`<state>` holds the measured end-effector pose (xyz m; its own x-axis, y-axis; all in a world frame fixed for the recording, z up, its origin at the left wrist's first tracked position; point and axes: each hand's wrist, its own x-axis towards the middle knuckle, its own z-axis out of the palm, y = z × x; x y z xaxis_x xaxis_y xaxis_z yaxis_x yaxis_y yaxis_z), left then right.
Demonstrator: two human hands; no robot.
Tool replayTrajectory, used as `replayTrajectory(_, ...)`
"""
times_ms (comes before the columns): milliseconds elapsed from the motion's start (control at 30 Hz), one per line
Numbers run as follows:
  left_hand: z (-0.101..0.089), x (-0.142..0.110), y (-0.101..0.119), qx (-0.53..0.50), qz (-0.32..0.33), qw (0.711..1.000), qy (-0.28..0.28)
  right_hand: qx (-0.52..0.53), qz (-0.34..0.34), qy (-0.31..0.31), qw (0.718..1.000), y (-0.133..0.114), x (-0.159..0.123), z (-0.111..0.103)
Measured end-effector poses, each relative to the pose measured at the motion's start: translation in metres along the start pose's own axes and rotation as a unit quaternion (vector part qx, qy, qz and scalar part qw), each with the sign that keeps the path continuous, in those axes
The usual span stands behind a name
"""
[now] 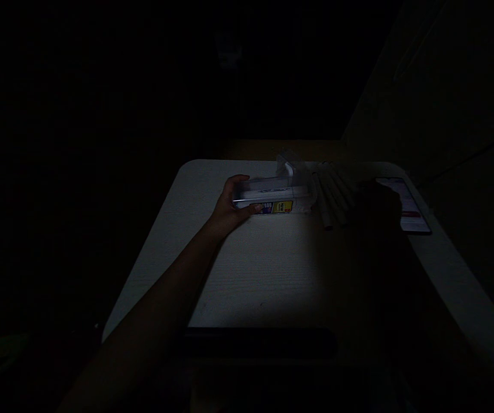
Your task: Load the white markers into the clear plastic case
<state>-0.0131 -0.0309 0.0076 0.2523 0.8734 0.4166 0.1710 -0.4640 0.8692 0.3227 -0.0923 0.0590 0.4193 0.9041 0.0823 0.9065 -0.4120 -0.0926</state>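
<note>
My left hand (230,207) is wrapped around the end of a clear plastic case (268,196), its thumb across the front by a yellow and blue label. The case lies on its side, and its clear flap (292,163) stands up at the far right end. A pale, pen-like stick shows inside the case. To the right of it, several pale marker pens (323,201) lie side by side on the table. My right hand (378,206) is a dark shape at the right end of these pens, and shadow hides its fingers.
A lit phone (408,206) lies on the right part of the white table (251,275), partly behind my right hand. A dark slot or bar (259,342) runs along the table's near edge. A wall (453,103) rises at the right. The surroundings are very dark.
</note>
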Motion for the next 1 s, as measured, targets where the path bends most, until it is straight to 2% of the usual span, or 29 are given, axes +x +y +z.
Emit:
replayTrajectory(400, 0.000, 0.001, 0.001, 0.010, 0.005, 1.000, 0.001, 0.056, 0.003, -0.044, 0.997, -0.008, -0.005, -0.007)
replayTrajectory(500, 0.000, 0.000, 0.001, 0.008, -0.001, 1.000, -0.003, 0.063, 0.010, -0.039, 0.997, -0.008, -0.005, -0.005)
replayTrajectory(800, 0.001, 0.000, 0.002, -0.007, -0.003, 1.000, 0.004, 0.077, -0.030, -0.011, 0.997, -0.001, -0.002, 0.005)
replayTrajectory(1000, 0.000, 0.000, 0.004, 0.003, -0.004, 1.000, 0.001, 0.105, -0.103, 0.035, 0.989, -0.013, -0.005, 0.002)
